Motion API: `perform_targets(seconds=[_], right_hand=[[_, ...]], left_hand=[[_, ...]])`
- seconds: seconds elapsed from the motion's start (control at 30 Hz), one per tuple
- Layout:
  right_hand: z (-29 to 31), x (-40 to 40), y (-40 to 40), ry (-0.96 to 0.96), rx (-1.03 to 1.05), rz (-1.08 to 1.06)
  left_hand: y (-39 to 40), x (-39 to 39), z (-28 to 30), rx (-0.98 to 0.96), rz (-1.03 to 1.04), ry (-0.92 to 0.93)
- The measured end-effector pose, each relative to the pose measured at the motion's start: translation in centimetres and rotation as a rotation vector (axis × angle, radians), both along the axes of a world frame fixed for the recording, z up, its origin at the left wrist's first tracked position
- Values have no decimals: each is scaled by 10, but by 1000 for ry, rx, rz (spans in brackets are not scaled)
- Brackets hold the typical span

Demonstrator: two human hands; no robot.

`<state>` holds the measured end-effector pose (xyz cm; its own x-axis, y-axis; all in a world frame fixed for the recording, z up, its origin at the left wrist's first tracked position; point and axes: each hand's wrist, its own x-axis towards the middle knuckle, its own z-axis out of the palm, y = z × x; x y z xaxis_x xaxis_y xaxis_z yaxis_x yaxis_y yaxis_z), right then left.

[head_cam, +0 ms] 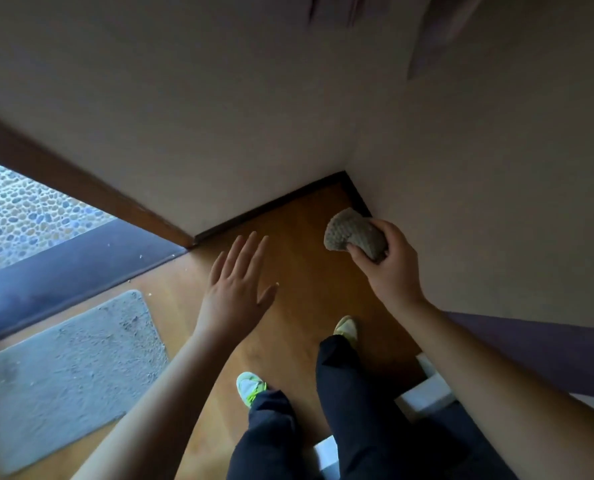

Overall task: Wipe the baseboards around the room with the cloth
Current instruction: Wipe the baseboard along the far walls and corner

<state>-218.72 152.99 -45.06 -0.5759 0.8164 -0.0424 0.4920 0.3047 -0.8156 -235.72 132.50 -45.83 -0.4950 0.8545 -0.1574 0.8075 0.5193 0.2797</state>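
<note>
— Cloth [355, 233], location?

— Bunched in the right hand [389, 268], fingers and thumb curled round it. Grey-beige, nubby. Held beside the right-hand wall, over the dark baseboard [357, 199] near the corner. Contact with the baseboard: cannot tell.

— Left hand [234, 289]?

— Grasping nothing. Fingers straight and spread, palm down over the wooden floor [306, 271], well left of the cloth hand.

— Baseboard run?

— Dark strip along both walls, meeting at the corner ahead of the right hand. Second leg goes left, ahead of the left hand's fingertips, ending at a brown door frame [80, 188].

— Anything else?

— Grey mat [70, 375] left of the left forearm. Dark threshold [63, 268] beyond it, then pebble flooring [21, 209]. Below the hands, dark trousers and two pale green shoes [250, 388].
</note>
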Motion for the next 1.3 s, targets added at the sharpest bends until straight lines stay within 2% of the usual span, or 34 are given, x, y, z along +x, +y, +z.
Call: perform_targets(seconds=[0.17,0.33,0.53,0.7,1.0,1.3], right_hand=[[-82,-3,-31,-17,-22,-64],[-197,-15,-23,-55,-42,-108],[-324,-31,-3,-101,-28,-69],[-394,-46,4,-85,56,-30],[-494,-75,36,-106,59,-52],[-537,-109,60,10,71,-65]], left_hand=[[-25,-7,-74,-51,-2,-4],[-15,-32,-185,-80,-17,29],[0,-31,-324,-94,35,-4],[-4,-21,-403,-70,48,-38],[11,-61,-494,-84,53,27],[31,-74,-538,-34,27,136]])
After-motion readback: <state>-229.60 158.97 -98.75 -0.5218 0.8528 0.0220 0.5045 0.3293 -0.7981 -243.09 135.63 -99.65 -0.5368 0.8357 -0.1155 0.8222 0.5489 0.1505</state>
